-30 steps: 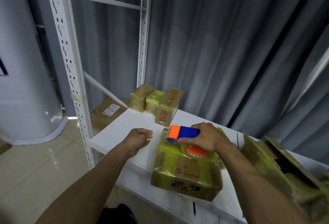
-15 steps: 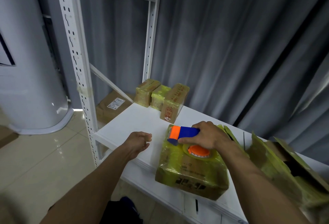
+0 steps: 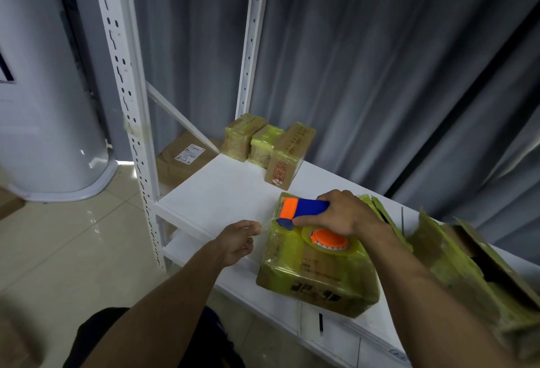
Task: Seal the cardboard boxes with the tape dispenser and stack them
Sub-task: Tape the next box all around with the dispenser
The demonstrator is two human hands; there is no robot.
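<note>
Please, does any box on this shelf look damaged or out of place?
Yes. The box at the far right looks damaged: its top flaps stand open and ragged, and its walls are crumpled under yellowish tape. The middle box, under the tape dispenser, by contrast lies closed and flat on the shelf.

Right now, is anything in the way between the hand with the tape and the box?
Nothing visible. The right hand grips the tape dispenser, which sits right on top of the box.
</note>
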